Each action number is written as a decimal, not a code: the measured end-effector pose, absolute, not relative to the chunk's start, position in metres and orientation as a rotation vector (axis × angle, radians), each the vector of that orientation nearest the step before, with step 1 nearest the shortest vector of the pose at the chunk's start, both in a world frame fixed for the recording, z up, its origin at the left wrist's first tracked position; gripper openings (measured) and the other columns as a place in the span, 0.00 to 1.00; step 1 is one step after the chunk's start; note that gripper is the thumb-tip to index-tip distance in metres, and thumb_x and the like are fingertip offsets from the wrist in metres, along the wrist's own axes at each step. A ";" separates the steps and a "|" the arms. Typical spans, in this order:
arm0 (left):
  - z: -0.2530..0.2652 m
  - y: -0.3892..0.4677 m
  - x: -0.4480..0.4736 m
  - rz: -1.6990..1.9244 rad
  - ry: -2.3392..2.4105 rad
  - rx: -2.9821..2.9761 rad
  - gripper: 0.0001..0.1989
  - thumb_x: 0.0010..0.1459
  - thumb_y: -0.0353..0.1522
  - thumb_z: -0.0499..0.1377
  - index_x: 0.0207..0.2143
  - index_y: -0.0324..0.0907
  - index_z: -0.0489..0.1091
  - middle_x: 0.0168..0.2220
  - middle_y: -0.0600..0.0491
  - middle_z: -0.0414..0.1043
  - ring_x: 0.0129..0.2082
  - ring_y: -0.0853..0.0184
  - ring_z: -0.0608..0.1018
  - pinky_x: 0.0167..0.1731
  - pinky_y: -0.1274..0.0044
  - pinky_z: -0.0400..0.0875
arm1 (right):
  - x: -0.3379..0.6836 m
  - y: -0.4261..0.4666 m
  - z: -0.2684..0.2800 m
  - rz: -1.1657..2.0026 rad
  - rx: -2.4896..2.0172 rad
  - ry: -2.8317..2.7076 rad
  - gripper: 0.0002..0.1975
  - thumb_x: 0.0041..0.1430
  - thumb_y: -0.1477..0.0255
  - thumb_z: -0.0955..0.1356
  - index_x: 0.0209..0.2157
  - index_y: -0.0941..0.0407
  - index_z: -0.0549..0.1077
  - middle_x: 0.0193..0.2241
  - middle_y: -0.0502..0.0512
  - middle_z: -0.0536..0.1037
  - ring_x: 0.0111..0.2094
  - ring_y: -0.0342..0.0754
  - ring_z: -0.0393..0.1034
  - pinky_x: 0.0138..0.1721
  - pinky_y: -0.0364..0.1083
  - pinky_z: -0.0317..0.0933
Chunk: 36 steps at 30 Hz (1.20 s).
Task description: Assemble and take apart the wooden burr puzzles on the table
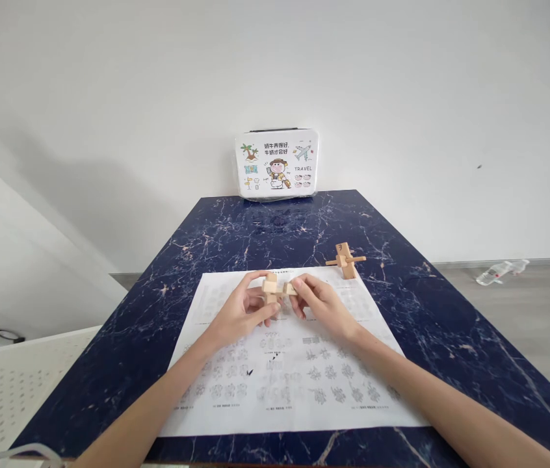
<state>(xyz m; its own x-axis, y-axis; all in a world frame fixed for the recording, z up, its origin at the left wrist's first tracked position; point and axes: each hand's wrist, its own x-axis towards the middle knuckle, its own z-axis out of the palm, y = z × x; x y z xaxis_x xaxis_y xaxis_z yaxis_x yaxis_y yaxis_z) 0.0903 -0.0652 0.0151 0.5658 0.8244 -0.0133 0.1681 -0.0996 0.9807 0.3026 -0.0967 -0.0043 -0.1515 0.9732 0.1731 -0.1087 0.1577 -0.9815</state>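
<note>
My left hand is closed around a partly joined wooden burr puzzle made of pale notched blocks. Between the thumb and fingers of my right hand is a notched wooden puzzle piece, at the right side of the joined blocks. Whether the piece touches them I cannot tell. Below both hands lies a white instruction sheet printed with many small diagrams. My fingers hide parts of the blocks.
At the sheet's far right corner stands another wooden puzzle with thin rods sticking out sideways. A white cartoon-printed case leans against the wall at the back of the dark blue marbled table. A plastic bottle lies on the floor at right.
</note>
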 end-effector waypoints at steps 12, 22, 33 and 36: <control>0.006 -0.055 0.082 0.667 1.595 2.375 0.21 0.62 0.48 0.62 0.52 0.47 0.75 0.34 0.52 0.78 0.30 0.60 0.76 0.31 0.71 0.61 | 0.311 -0.087 -0.016 1.239 -1.011 -1.104 0.26 0.64 0.44 0.68 0.29 0.53 0.66 0.26 0.49 0.69 0.23 0.43 0.60 0.25 0.45 0.56; 0.002 -0.062 0.091 0.737 1.197 2.690 0.17 0.61 0.47 0.64 0.30 0.43 0.71 0.34 0.49 0.73 0.36 0.57 0.73 0.43 0.64 0.64 | 0.309 -0.086 -0.015 1.275 -0.996 -1.047 0.26 0.63 0.44 0.69 0.29 0.53 0.66 0.25 0.48 0.69 0.22 0.42 0.59 0.25 0.45 0.54; 0.016 -0.064 0.094 0.898 1.220 1.770 0.20 0.69 0.49 0.55 0.37 0.42 0.72 0.27 0.55 0.70 0.29 0.65 0.70 0.32 0.73 0.63 | 0.301 -0.096 -0.004 1.314 -0.874 -1.193 0.23 0.66 0.46 0.67 0.36 0.53 0.68 0.29 0.50 0.75 0.23 0.43 0.66 0.25 0.46 0.60; 0.016 -0.063 0.094 0.898 1.141 1.698 0.20 0.70 0.50 0.54 0.38 0.43 0.71 0.27 0.55 0.68 0.29 0.66 0.69 0.30 0.74 0.62 | 0.299 -0.097 -0.002 1.247 -0.893 -1.258 0.21 0.66 0.48 0.69 0.39 0.53 0.69 0.30 0.51 0.75 0.24 0.44 0.67 0.27 0.46 0.62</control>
